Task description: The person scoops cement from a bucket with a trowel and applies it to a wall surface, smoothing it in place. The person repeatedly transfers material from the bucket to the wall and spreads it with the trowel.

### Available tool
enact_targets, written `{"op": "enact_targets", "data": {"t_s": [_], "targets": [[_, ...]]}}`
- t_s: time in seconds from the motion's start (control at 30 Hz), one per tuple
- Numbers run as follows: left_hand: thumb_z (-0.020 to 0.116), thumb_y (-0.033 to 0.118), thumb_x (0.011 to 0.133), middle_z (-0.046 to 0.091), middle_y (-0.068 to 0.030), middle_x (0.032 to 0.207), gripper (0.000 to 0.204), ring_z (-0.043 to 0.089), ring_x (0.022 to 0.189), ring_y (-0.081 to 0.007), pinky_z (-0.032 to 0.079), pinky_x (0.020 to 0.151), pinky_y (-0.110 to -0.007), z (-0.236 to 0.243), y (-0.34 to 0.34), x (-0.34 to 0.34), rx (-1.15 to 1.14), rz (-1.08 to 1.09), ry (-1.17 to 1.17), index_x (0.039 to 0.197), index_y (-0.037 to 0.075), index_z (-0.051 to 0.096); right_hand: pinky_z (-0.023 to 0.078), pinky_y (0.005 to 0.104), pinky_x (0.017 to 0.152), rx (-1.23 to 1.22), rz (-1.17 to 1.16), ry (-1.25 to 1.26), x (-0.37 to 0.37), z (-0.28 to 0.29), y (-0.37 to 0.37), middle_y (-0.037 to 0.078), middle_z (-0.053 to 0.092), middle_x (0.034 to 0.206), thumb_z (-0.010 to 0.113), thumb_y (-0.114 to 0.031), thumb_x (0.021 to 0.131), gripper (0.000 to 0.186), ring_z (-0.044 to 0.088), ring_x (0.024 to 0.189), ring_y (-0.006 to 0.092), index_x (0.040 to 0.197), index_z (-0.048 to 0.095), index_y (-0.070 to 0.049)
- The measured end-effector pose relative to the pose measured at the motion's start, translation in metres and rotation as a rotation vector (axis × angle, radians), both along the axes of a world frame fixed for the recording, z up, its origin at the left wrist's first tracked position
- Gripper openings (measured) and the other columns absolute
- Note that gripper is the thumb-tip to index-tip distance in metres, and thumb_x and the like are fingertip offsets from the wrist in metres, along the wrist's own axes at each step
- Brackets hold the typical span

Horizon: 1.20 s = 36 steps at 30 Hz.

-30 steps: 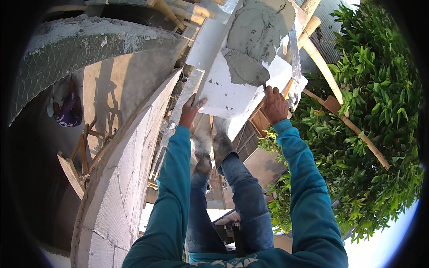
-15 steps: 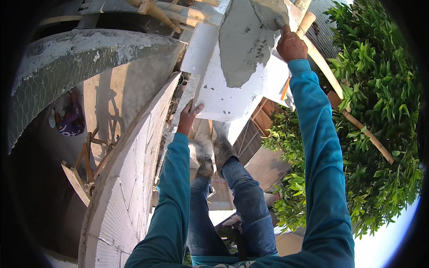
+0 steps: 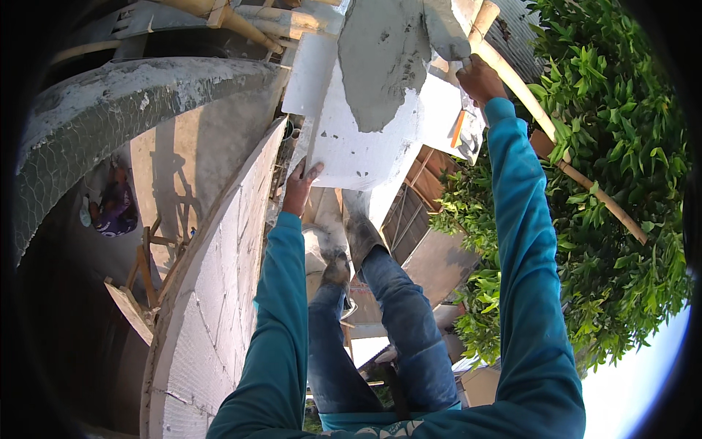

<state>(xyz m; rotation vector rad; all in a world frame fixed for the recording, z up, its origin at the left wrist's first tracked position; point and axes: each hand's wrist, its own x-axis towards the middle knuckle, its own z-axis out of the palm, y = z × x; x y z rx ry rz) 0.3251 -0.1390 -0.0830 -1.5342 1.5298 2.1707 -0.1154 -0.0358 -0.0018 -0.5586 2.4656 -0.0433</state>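
My left hand [image 3: 300, 186] grips the lower left edge of a large white block [image 3: 365, 154] held up in front of me. A wide patch of wet grey mortar [image 3: 380, 66] covers the block's upper face. My right hand [image 3: 479, 77] is raised at the block's upper right, its fingers closed on what looks like a mortar-laden trowel [image 3: 442, 29]. An orange-edged object [image 3: 457, 128] shows just below that hand. Both my arms are in teal sleeves.
A curved wall of white blocks [image 3: 219, 293] rises on my left, beside a mesh-covered concrete curve [image 3: 110, 95]. Bamboo poles [image 3: 570, 172] and a leafy tree [image 3: 621, 219] stand at the right. Another person [image 3: 113, 208] is far below. My jeans and muddy boots [image 3: 344, 249] are underneath.
My right hand has left the block's right edge and risen to its upper right corner. My left hand stays on the lower left edge, and the block appears closer and higher.
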Motion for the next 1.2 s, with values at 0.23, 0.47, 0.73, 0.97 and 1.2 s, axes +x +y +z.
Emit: {"op": "enact_targets", "data": {"t_s": [0.23, 0.47, 0.73, 0.97, 1.2], "targets": [[0.071, 0.036, 0.09, 0.066, -0.0146, 0.118, 0.061, 0.061, 0.103, -0.021, 0.048, 0.092, -0.033, -0.015, 0.0, 0.004, 0.037, -0.012, -0.021, 0.134, -0.004, 0.056, 0.051, 0.0358, 0.049, -0.099, -0.095, -0.417, 0.011, -0.007, 0.072, 0.013, 0.064, 0.072, 0.064, -0.022, 0.084, 0.043, 0.059, 0.051, 0.0182, 0.121, 0.06, -0.003], [0.071, 0.04, 0.09, 0.066, -0.0128, 0.119, 0.066, 0.061, 0.107, -0.0222, 0.047, 0.093, -0.033, -0.017, 0.0, 0.012, 0.126, -0.001, -0.069, 0.138, 0.0, 0.054, 0.053, 0.043, 0.072, -0.187, -0.07, -0.297, 0.08, -0.042, 0.121, 0.018, 0.068, 0.085, 0.067, -0.03, 0.086, 0.036, 0.067, 0.078, 0.034, 0.114, 0.061, -0.01], [0.069, 0.05, 0.088, 0.049, -0.0116, 0.146, 0.082, 0.042, 0.138, -0.0273, 0.03, 0.115, -0.05, -0.004, -0.004, 0.008, 0.255, -0.043, -0.129, 0.152, 0.008, 0.039, 0.052, 0.0508, 0.076, -0.213, -0.194, -0.077, 0.21, -0.106, 0.162, 0.022, 0.069, 0.093, 0.071, -0.028, 0.084, 0.042, 0.066, 0.09, 0.0445, 0.118, 0.055, -0.011], [0.068, 0.049, 0.089, 0.051, -0.0117, 0.143, 0.079, 0.044, 0.136, -0.0271, 0.033, 0.113, -0.049, -0.019, -0.002, 0.013, 0.206, -0.074, -0.165, 0.15, 0.008, 0.041, 0.051, 0.0537, 0.078, -0.325, -0.162, 0.004, 0.236, -0.068, 0.208, 0.021, 0.068, 0.091, 0.069, -0.026, 0.085, 0.043, 0.066, 0.089, 0.0437, 0.124, 0.055, -0.011], [0.072, 0.044, 0.088, 0.064, -0.0123, 0.125, 0.07, 0.057, 0.112, -0.0192, 0.043, 0.099, -0.032, -0.011, 0.002, 0.004, 0.167, 0.016, -0.053, 0.14, 0.001, 0.054, 0.053, 0.051, 0.075, -0.308, -0.065, 0.075, 0.208, -0.097, 0.152, 0.023, 0.068, 0.096, 0.073, -0.021, 0.084, 0.039, 0.066, 0.088, 0.0453, 0.116, 0.055, -0.009]]}}
